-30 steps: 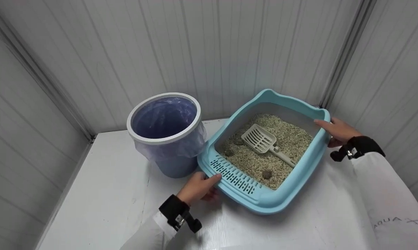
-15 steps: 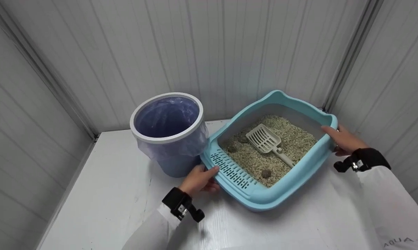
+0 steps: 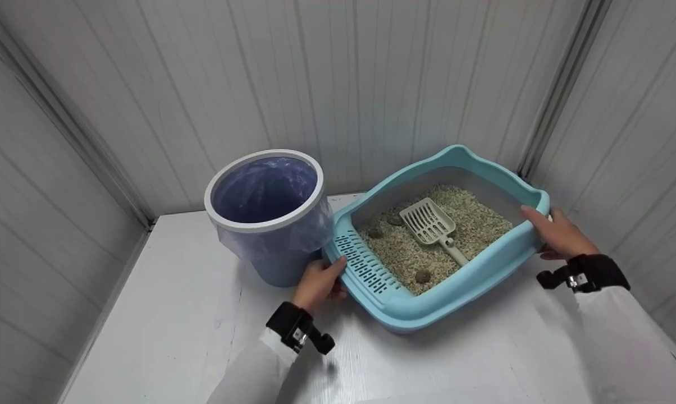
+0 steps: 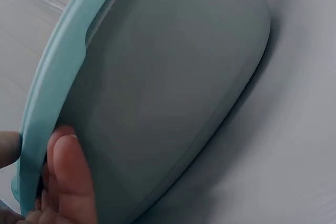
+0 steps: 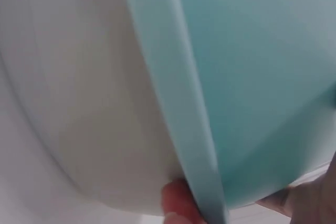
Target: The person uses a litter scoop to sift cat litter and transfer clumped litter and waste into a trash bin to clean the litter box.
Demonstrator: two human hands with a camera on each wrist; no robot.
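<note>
A light blue litter box (image 3: pixel 461 283) filled with beige litter sits on a white table, with a pale scoop (image 3: pixel 429 224) and a few dark clumps (image 3: pixel 423 276) lying in it. My left hand (image 3: pixel 318 280) grips the box's slotted left rim, thumb on top and fingers under the edge; the left wrist view shows my fingers (image 4: pixel 71 179) under the rim of the litter box (image 4: pixel 157 93). My right hand (image 3: pixel 557 233) grips the right rim; in the right wrist view a fingertip (image 5: pixel 176 198) curls over the edge of the litter box (image 5: pixel 252 77).
A round bin (image 3: pixel 268 216) with a white ring and a purple bag liner stands just left of the box, almost touching it. White ribbed walls close in behind and on both sides. The white table (image 3: pixel 175 336) extends toward me.
The litter box has turned and shifted right and back, with both hands moving along on its rims. Its left corner now lies nearer the bin.
</note>
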